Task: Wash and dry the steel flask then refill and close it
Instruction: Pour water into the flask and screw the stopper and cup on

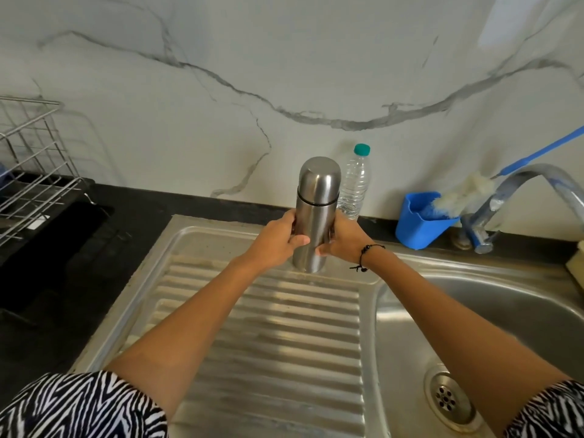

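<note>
- Zebra-print sleeves [79,406] at bottom edge, both forearms reach forward over the ribbed drainboard [268,336].
- Sink basin [474,311] to the right, drain strainer [446,398] in its floor.
- Steel flask [316,213] upright, cap on, held just above the far end of the drainboard.
- Left hand [281,241] wraps the flask's lower body from the left; right hand [343,240] grips it from the right, thumb across the front. Black cord bracelet [366,256] on right wrist.
- Clear plastic bottle [355,184], teal cap, stands right behind the flask at the wall.
- Blue tub [417,222] on the dark desk [132,210] holds a blue-handled brush [461,197]; tap [518,197] beside it.
- Wire dish rack [34,172] far left.
</note>
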